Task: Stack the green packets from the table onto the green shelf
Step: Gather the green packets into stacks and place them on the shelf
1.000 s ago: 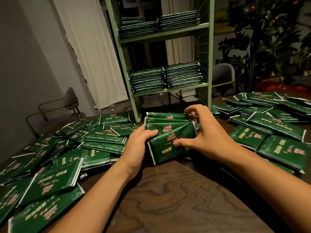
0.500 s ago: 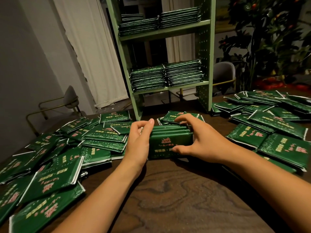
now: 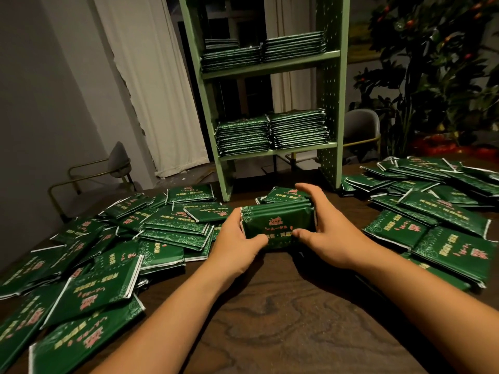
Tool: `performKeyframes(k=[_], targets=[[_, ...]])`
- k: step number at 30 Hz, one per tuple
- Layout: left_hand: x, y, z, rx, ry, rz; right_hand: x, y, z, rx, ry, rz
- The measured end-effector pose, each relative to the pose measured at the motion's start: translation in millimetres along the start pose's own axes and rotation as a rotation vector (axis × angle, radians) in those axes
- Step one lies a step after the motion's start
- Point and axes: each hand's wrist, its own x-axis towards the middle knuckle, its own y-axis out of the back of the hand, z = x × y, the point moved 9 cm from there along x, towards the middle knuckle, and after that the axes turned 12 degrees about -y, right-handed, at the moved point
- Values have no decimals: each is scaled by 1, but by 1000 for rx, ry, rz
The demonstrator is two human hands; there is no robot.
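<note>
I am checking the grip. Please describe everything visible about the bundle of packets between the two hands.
The bundle of packets is a squared stack of glossy dark green wrappers, red and gold print facing the camera. It stands on edge on the wooden table, before the green shelf. The left hand and right hand grip its ends.

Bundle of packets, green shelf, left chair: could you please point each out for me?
Bundle [image 3: 278,225], head view, its front face.
Shelf [image 3: 278,151], head view, lower board's front edge.
Chair [image 3: 118,159], head view, its grey backrest.
</note>
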Motion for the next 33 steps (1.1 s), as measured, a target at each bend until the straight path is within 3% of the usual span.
performKeyframes(k=[6, 22, 33], targets=[[10, 10, 11, 55, -36, -10, 6, 6, -1, -10, -102, -48], [39, 32, 103, 162, -182, -144, 10, 65, -81, -76, 30, -55], [61, 39, 165, 274, -262, -170, 15, 110, -119, -61, -1, 6]])
